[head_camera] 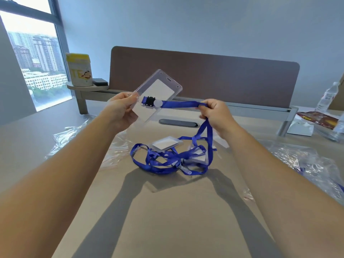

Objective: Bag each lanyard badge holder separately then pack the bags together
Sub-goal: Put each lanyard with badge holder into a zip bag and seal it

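Freeing one badge holder from the tangle

Left hand grips the clear badge holder — right hand pinches its blue lanyard; next, gathering the strap for bagging.

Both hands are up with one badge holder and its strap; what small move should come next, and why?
Probably lift the right hand further to draw the blue strap free of the pile on the table. The left hand holds the badge holder in the air, but the strap's loop still trails down into the tangled straps, so it cannot be bagged alone yet.
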The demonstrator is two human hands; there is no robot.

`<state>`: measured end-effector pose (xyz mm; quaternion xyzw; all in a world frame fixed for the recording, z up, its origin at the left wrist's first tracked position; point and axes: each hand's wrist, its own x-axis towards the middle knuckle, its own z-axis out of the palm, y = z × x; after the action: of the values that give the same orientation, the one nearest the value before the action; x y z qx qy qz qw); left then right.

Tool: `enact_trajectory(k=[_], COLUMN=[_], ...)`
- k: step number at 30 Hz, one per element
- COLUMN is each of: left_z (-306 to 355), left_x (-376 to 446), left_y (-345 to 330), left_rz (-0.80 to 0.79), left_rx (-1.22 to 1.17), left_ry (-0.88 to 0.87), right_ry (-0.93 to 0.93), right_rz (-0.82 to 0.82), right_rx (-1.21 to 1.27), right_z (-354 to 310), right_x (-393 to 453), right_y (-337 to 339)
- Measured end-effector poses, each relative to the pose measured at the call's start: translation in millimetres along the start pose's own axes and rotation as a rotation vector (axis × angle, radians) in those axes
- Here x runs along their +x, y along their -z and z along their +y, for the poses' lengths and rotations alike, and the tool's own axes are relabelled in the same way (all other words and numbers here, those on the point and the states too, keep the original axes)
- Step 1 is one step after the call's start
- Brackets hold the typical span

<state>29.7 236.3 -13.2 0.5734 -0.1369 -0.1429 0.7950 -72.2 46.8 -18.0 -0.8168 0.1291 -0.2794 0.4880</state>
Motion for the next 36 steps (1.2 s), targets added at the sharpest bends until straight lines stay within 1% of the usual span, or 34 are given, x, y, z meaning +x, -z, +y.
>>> enact_trajectory(k=[3,5,8,10,12,14,16,19,22,24,26,28,30,32,33,34,36], left_z=[11,19,37,47,53,53,50,43,32,24,17,13,10,6,3,1,-3], left_x=[9,15,18,16,12,7,3,2,8,12,11,10,9,11,13,15,21], left_y=[-6,-11,-21,-28,-33,-36,-36,-33,-27,-24,-26,-29,-32,-31,-30,-28,-25], left_rz=[0.061,0.048,-0.003,-0.069,-0.154,-0.251,-0.357,-0.509,-0.636,-0.701,-0.721,-0.676,-0.578,-0.422,-0.32,-0.212,-0.028], left_rx=[-0.061,-0.104,-0.167,-0.254,-0.243,-0.086,0.131,0.446,0.708,0.846,0.948,1.053,1.203,1.388,1.424,1.39,1.171], left_ry=[-0.024,-0.048,-0.059,-0.055,-0.061,-0.053,-0.016,0.066,0.221,0.3,0.377,0.42,0.383,0.241,0.147,0.062,-0.05], right_ry=[0.046,0.056,0.039,-0.004,-0.053,-0.103,-0.142,-0.185,-0.218,-0.228,-0.222,-0.214,-0.208,-0.2,-0.189,-0.173,-0.131], right_rz=[0.088,0.085,-0.021,-0.146,-0.263,-0.358,-0.425,-0.445,-0.46,-0.493,-0.513,-0.522,-0.531,-0.539,-0.542,-0.538,-0.499], right_rx=[0.069,0.138,0.194,0.182,0.135,0.098,0.072,0.029,-0.062,-0.11,-0.153,-0.19,-0.197,-0.153,-0.115,-0.076,-0.005], right_z=[-18,-29,-40,-41,-35,-28,-22,-15,-10,-9,-10,-12,-13,-14,-15,-17,-20], right_x=[15,21,27,28,26,23,21,19,17,17,18,18,20,20,21,20,19], right_y=[9,12,16,20,21,20,18,16,13,9,1,-6,-10,-11,-13,-15,-21])
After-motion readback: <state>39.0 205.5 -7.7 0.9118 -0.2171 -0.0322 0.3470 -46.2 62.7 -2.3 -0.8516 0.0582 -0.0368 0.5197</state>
